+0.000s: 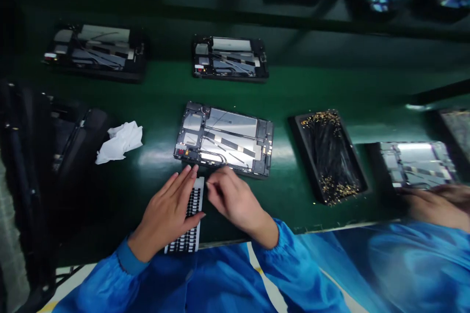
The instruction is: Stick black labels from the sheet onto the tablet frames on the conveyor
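An open device housing [235, 139] with silver panels, dark strips and thin cables lies on the green table, slightly tilted. Just below its left part, my left hand [171, 210] rests with fingers stretched out over a white sheet [191, 225] bearing rows of small black pieces. My right hand [231, 193] is right of the sheet's upper end, near the housing's lower edge, its thumb and index finger pinched together. Anything between those fingertips is too small to make out.
A black tray [330, 156] of black cables with gold ends stands at the right. Crumpled white tissue [120, 142] lies left. Two similar housings [230, 58] [95, 51] sit farther back. At the far right, another person's hands [436, 203] touch a housing [416, 164].
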Tool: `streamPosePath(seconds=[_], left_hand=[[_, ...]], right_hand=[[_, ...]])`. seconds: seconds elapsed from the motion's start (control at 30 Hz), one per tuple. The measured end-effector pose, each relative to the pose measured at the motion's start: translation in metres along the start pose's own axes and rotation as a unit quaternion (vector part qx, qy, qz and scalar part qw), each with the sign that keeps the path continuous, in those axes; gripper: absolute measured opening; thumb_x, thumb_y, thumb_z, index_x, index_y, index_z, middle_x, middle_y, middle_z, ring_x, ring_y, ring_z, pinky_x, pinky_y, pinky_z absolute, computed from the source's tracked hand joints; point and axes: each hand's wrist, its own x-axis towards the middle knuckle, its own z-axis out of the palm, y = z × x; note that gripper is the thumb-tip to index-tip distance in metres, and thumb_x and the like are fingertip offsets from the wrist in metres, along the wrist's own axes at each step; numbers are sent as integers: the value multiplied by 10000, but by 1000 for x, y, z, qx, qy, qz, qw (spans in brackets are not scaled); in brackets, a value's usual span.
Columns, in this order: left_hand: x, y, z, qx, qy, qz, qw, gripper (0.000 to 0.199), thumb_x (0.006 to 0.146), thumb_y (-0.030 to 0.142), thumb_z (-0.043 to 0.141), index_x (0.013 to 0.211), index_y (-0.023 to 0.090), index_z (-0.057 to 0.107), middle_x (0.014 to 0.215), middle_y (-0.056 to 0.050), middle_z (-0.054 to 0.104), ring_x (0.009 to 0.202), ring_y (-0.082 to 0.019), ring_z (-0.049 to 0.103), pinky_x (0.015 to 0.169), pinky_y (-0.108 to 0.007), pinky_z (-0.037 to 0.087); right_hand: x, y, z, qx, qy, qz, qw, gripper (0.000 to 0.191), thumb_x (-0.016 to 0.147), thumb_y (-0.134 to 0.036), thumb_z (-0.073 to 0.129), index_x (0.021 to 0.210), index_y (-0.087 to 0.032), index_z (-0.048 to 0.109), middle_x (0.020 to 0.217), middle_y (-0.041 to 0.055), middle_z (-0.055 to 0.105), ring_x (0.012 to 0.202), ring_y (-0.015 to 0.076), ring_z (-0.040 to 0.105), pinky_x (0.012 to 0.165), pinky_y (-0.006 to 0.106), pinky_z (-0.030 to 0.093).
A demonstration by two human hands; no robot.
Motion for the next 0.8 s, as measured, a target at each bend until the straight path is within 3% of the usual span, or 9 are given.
streamPosePath(seconds=[0.1,0.23,0.3,0.47,0.6,0.8], left_hand=[[8,15,5,14,-2,11,1000,697,1108,409,606,1689,77,410,1707,-250,542,1612,-343,517,1232,-448,544],[20,37,10,11,54,31,998,507,1015,297,754,1497,167,662,1424,-189,726,1306,-317,700,1161,-437,595],[32,44,11,-51,88,35,994,402,1027,223,736,1425,181,705,1274,-145,754,1180,-274,726,1106,-412,623],[70,55,15,-293,148,-90,940,211,1122,175,595,1261,190,752,1082,-62,781,985,-154,775,906,-245,645],[83,58,18,-358,134,-146,912,189,1121,243,641,1058,198,813,972,-41,821,858,-138,791,808,-220,647],[87,57,12,-429,110,-208,872,136,1039,221,737,994,223,865,941,-22,863,792,-136,809,740,-195,651]], right_hand=[[-23,18,-32,-29,55,34,997,114,1116,-133,561,1165,-221,614,961,47,704,826,175,711,682,275,615],[-34,41,-67,-123,7,6,992,118,1106,-127,589,1160,-208,655,967,70,714,803,195,701,668,309,596],[-31,45,-74,-125,-22,-24,992,107,1120,-138,566,1136,-194,657,954,74,711,784,193,686,658,314,592],[-27,34,-60,-77,-34,-68,994,164,1127,-138,523,1063,-200,661,889,68,698,736,194,645,655,334,605],[-36,30,-43,-87,12,-72,994,171,1110,-112,517,1083,-192,666,871,68,696,709,197,603,632,341,566],[-45,34,-43,-35,33,-45,998,129,1096,-116,588,1196,-158,658,935,75,729,790,191,670,710,324,593]])
